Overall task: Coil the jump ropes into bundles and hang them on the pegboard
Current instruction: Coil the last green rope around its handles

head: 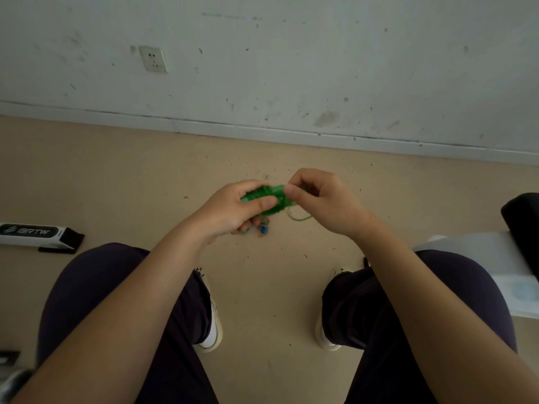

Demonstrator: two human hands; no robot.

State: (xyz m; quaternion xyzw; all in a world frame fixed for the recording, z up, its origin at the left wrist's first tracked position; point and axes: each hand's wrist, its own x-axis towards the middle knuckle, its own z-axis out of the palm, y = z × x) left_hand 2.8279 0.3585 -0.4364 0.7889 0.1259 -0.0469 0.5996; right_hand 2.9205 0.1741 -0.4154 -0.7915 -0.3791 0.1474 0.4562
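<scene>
Evidently to keep the coil tight, the left hand [233, 211] grips the green rope bundle [267, 199]; the right hand [318, 199] pinches its right end, winding.

I am holding a bright green rope bundle [269, 198]. Below the bundle, blue and tan handle ends [264, 228] are showing. Left of the bundle, a black-and-white box [40, 236] is lying on beige, dark-speckled floor [145, 176].
</scene>
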